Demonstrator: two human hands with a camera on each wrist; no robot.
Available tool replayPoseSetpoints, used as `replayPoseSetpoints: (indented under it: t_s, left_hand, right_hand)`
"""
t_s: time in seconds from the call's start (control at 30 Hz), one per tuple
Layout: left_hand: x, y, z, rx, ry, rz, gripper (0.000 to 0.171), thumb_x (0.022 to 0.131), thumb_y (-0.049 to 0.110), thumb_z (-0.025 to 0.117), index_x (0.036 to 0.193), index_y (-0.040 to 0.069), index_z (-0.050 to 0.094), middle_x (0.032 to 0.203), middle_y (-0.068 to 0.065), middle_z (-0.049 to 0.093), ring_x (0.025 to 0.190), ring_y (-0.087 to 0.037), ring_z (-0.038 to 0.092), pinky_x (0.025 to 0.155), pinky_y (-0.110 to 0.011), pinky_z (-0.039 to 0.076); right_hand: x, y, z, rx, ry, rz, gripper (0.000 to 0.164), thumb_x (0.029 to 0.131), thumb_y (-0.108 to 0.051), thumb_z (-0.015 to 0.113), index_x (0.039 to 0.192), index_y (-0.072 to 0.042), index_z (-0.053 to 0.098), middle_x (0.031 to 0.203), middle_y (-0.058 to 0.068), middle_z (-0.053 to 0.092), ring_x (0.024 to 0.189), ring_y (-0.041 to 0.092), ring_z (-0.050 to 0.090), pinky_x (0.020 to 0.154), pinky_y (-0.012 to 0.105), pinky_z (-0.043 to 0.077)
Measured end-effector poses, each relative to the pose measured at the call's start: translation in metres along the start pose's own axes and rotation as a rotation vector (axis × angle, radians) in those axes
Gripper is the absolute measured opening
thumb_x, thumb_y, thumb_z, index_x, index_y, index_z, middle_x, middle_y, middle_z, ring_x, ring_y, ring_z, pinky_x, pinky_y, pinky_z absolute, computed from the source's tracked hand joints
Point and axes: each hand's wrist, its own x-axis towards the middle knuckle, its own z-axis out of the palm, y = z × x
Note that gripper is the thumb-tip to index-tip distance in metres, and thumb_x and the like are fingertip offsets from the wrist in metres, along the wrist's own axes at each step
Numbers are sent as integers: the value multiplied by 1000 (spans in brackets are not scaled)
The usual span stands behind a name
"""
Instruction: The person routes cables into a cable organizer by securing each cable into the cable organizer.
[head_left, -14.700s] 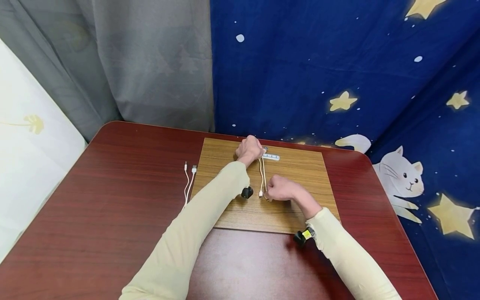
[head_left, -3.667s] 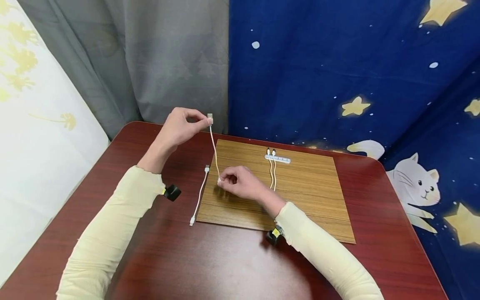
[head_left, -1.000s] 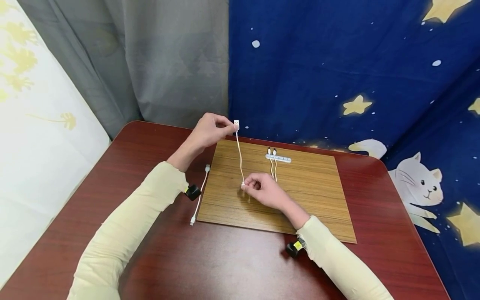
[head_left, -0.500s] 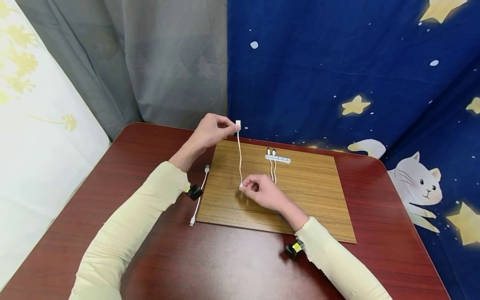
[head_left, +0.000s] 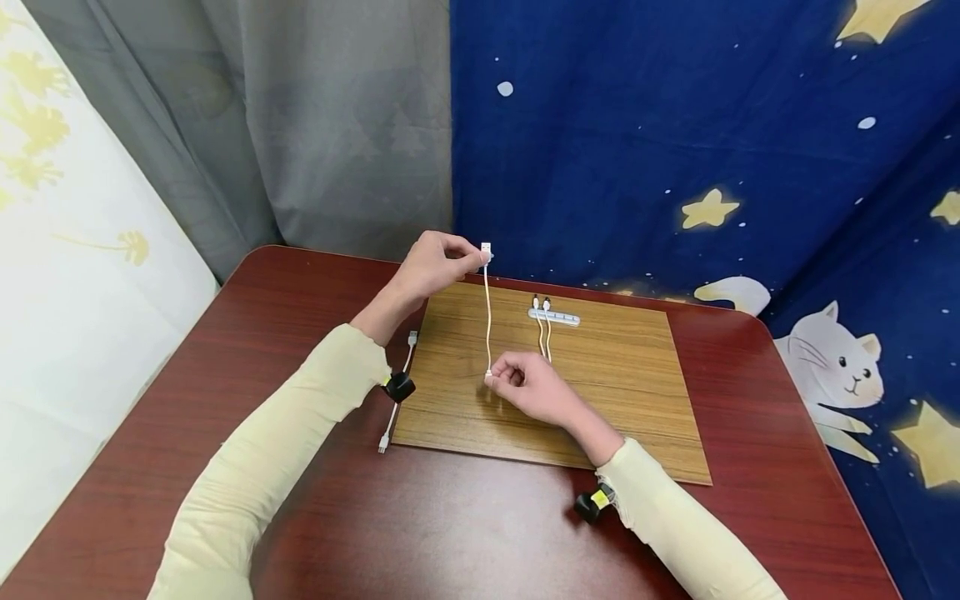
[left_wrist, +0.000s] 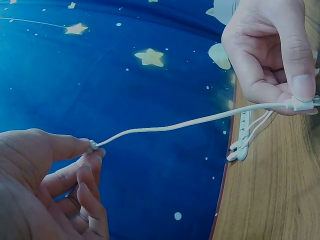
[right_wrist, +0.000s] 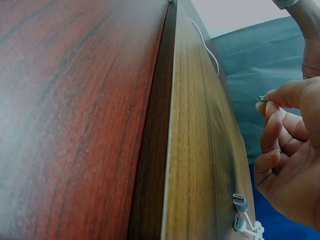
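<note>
nearest to you, your cream sleeves [head_left: 262,471] extend over the red-brown worktop [head_left: 420,517]; a black wrist camera [head_left: 588,507] sits at your right cuff and a matching unit [head_left: 400,387] at your left. a loose white cable [head_left: 385,440] lies along the left side of the wood-grain board [head_left: 600,408], its middle covered by your left wrist unit.

above the board, your right hand [head_left: 538,393] pinches the lower connector [right_wrist: 263,99] of the held white cable [left_wrist: 165,129] between thumb and finger, the other fingers curled. the connector type cannot be read with certainty, as your fingertips cover most of it. the held cable runs upward from there, nearly straight with a slight bend, clear of the board.

farther off and higher, your left hand [head_left: 438,265] pinches the opposite end by thumb and forefinger; its flat metal plug [head_left: 486,247] points up.

toward the far edge of the board, two white cables [head_left: 547,306] sit side by side in the left part of a pale clip strip [head_left: 564,318], their cords trailing toward you behind your right hand.

beyond the worktop hang a grey curtain [head_left: 345,125] and a blue star-print curtain [head_left: 600,125].
</note>
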Motion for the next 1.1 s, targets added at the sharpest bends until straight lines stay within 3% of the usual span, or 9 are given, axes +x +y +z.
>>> replayPoseSetpoints:
  t_s: [0.73, 1.1]
  left_hand:
    - [6, -5, 11, -82, -19, -18, 27, 96, 27, 72, 103, 2, 78, 98, -9, 69, 92, -32, 59, 75, -36, 45]
    - [10, -7, 16, -98, -31, -24, 22, 95, 27, 73, 98, 6, 79, 97, -11, 69, 89, -24, 57, 73, -35, 44]
  right_hand:
    - [-6, 1, -1, 20, 21, 17, 9, 96, -8, 69, 88, -9, 67, 76, -1, 58, 66, 12, 52, 60, 27, 43]
    - [-9, 5, -3, 15, 29, 27, 7, 97, -8, 69, 90, -10, 68, 75, -3, 59, 65, 12, 52, 60, 26, 43]
